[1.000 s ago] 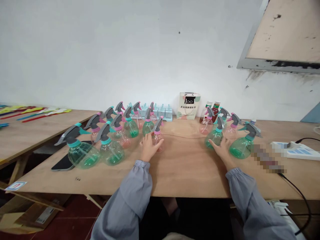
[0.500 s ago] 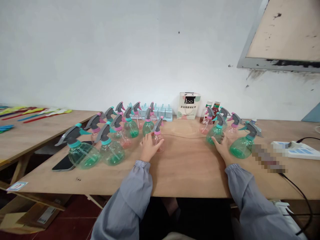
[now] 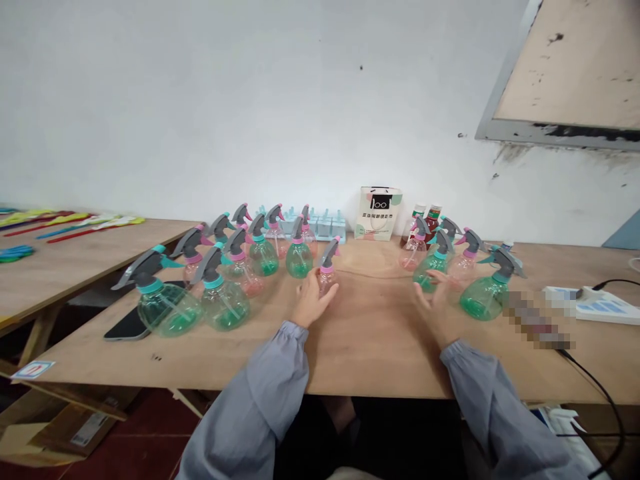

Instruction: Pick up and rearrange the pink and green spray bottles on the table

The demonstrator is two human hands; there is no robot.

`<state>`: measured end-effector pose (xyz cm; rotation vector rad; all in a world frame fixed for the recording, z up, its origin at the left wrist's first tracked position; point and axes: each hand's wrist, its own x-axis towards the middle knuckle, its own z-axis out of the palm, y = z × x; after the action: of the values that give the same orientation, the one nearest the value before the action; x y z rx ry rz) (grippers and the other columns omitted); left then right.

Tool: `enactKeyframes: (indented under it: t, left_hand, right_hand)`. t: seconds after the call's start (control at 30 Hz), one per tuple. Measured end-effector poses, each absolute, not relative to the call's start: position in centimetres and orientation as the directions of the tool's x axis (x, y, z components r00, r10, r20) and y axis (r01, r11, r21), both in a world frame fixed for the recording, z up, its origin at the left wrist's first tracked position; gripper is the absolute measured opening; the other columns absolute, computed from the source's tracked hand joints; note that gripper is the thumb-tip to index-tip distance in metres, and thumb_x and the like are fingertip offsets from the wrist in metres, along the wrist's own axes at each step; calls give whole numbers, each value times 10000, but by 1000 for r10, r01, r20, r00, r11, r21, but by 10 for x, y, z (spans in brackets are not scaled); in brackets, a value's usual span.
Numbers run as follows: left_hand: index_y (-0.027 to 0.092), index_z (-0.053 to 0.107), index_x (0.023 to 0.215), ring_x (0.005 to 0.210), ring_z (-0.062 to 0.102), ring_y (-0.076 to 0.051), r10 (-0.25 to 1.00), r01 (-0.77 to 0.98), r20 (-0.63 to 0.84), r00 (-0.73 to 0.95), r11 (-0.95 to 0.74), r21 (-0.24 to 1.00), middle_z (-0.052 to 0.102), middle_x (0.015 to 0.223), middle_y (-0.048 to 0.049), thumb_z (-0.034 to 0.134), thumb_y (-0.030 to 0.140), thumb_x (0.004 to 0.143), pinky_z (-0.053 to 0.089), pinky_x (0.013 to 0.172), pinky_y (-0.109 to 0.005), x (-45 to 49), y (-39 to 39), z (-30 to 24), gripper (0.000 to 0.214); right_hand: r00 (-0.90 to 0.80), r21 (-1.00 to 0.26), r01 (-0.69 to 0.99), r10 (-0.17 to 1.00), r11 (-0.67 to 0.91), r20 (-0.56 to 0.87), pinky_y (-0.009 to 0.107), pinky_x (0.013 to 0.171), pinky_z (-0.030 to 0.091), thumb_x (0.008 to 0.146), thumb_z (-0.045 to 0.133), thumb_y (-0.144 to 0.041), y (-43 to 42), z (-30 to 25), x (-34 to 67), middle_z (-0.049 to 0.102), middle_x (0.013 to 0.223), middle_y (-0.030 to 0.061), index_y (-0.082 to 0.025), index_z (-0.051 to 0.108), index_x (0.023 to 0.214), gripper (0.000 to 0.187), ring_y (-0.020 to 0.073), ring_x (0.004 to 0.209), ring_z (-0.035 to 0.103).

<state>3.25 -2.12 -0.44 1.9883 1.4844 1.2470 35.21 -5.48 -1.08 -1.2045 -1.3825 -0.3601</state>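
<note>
The pink bottle (image 3: 327,275) moved right, left hand (image 3: 311,303) gripping.

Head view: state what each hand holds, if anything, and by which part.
The left hand grips the small pink spray bottle by its round body. The right hand is open beside a green spray bottle, holding nothing.

Spray bottles (image 3: 220,293) left and right on table (image 3: 370,340)

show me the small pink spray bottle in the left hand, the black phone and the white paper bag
small pink clear plastic spray bottle (image 3: 326,279): head view, on its clear body
flat black phone (image 3: 127,326): head view, on its screen
white paper bag with black label (image 3: 378,225): head view, on its front
</note>
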Motion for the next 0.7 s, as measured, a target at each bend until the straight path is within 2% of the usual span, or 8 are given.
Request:
enactKeyframes:
  t: [0.1, 0.2, 0.3, 0.4, 0.47, 0.57, 0.63, 0.7]
  left_hand:
    - [161, 347, 1446, 1416, 451, -297, 882, 580, 426, 202, -459, 673, 493, 1487, -199, 458, 336, 931, 318, 1147, -518, 48, -31, -6, 555]
    - [155, 335, 1470, 1379, 484, -292, 841, 570, 430, 330, -540, 619, 507, 1464, -199, 445, 355, 939, 330, 1139, -493, 59, -40, -7, 579]
    - [169, 328, 1490, 1331, 517, -305, 802, 557, 433, 411, -597, 577, 542, 1421, -186, 468, 428, 944, 341, 1130, -479, 64, -47, -8, 620]
    - [206, 371, 1468, 1340, 506, -311, 780, 553, 457, 427, -626, 550, 556, 1424, -162, 504, 455, 932, 324, 1137, -468, 60, -47, -6, 605]
    - [213, 420, 1419, 1358, 488, -312, 786, 592, 542, 298, -598, 541, 548, 1437, -157, 538, 460, 913, 303, 1143, -478, 52, -38, -1, 576]
    - [205, 426, 1382, 1401, 437, -299, 735, 678, 656, -171, -395, 620, 504, 1460, -168, 549, 470, 907, 261, 1162, -503, 33, -11, 12, 558]
    - [198, 364, 1424, 1428, 403, -296, 684, 668, 608, -404, -234, 707, 438, 1509, -189, 590, 475, 884, 261, 1163, -522, 19, 14, 22, 647]
    - [177, 279, 1478, 1458, 363, -319, 731, 647, 513, -450, -129, 752, 366, 1560, -220, 690, 467, 810, 269, 1162, -553, 7, 38, 27, 836]
  right_hand:
    - [102, -473, 675, 563, 567, 820, 507, 1087, 445, 902, 604, -476, -51, -2, 294, 599, 1232, 137, -242, 513, 1249, 429, 287, 1202, 579]
    - [96, -669, 449, 712, 593, 695, 546, 1162, 354, 795, 732, -535, -34, 8, 244, 468, 1447, 155, -246, 387, 1401, 754, 309, 1362, 457]
    - [76, -788, 289, 808, 543, 585, 512, 1105, 424, 715, 789, -566, -17, 18, 218, 463, 1463, 153, -271, 349, 1440, 898, 304, 1324, 490]
    - [71, -821, 198, 827, 536, 558, 451, 1029, 492, 753, 745, -574, -11, 23, 215, 597, 1312, 115, -292, 446, 1389, 757, 275, 1207, 573]
    - [95, -815, 160, 813, 557, 574, 435, 1033, 490, 791, 708, -570, -13, 25, 219, 650, 1236, 86, -314, 506, 1344, 642, 262, 1198, 587]
    - [132, -804, 126, 793, 581, 594, 452, 1096, 446, 814, 683, -570, -16, 25, 226, 684, 1194, 55, -333, 560, 1298, 552, 254, 1226, 587]
    - [144, -807, 98, 794, 582, 591, 469, 1120, 425, 807, 692, -573, -18, 26, 229, 694, 1195, 47, -332, 588, 1270, 533, 258, 1245, 583]
    - [153, -814, 63, 800, 578, 580, 472, 1109, 436, 804, 702, -563, -19, 28, 232, 700, 1206, 43, -328, 617, 1232, 495, 262, 1251, 585]
